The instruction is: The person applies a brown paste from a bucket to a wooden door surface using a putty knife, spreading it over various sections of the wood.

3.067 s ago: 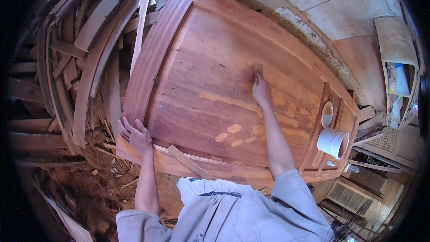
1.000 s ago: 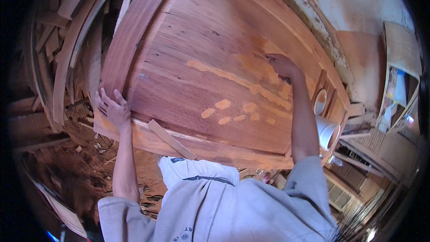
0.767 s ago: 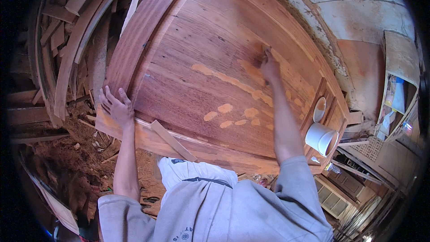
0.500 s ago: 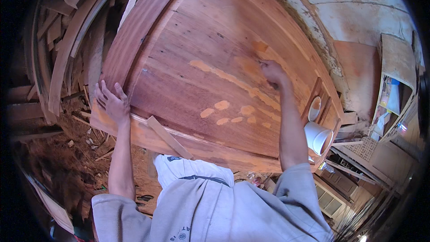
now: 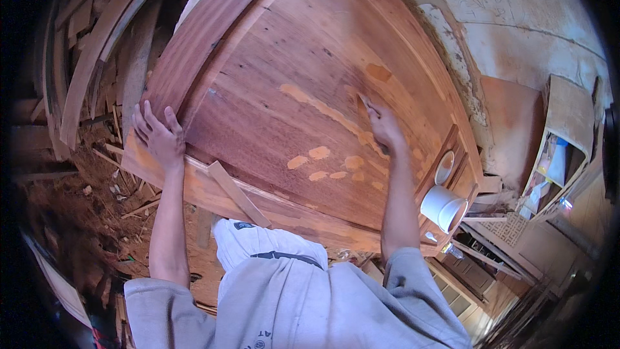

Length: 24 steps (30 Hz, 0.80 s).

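A large reddish-brown wooden panel (image 5: 258,97) with a raised frame lies before me. Orange filler patches (image 5: 319,152) and a long smeared streak mark its boards. My right hand (image 5: 387,129) is closed round a small putty knife (image 5: 362,99), its blade at the surface beside the streak; most of the tool is hidden in the fingers. My left hand (image 5: 160,139) rests open with fingers spread on the near left corner of the frame. A loose wooden strip (image 5: 237,194) leans across the near frame edge.
On the panel's right end sit a white bucket (image 5: 444,208) on its side and a round lid (image 5: 444,167) with filler on it. Wood offcuts (image 5: 97,64) pile up at the left. Sawdust (image 5: 71,220) covers the floor. An open cabinet (image 5: 560,142) stands at the right.
My right hand has moved down and left along the filler streak, the knife now showing more clearly. My left hand stays on the corner. The view has shifted slightly.
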Tool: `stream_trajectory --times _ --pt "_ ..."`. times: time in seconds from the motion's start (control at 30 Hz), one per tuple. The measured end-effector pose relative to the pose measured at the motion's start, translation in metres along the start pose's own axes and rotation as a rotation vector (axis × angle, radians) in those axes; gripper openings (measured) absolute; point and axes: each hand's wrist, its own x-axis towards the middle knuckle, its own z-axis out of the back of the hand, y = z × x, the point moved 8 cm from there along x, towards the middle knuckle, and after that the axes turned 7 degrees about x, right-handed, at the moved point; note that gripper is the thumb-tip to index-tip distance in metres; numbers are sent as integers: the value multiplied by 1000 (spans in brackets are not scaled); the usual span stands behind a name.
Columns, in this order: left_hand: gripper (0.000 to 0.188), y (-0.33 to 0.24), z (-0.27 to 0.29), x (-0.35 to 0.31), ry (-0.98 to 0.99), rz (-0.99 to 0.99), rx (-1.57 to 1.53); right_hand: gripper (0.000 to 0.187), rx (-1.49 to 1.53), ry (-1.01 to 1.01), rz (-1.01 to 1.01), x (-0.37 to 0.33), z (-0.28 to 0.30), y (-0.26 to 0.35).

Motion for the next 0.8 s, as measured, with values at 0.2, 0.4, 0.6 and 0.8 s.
stream_trajectory --times 0.2,0.4,0.6,0.8 --pt "56 -9 -2 4 -5 -22 -15 37 16 65 123 41 60 13" --pt "57 -7 -2 4 -2 -19 7 37 -290 175 309 81 49 44" --pt "57 -1 -5 1 -11 -6 -33 40 -417 266 290 78 49 17" --pt "57 -10 5 4 -10 -21 -14 37 -499 596 -88 54 77 -9"
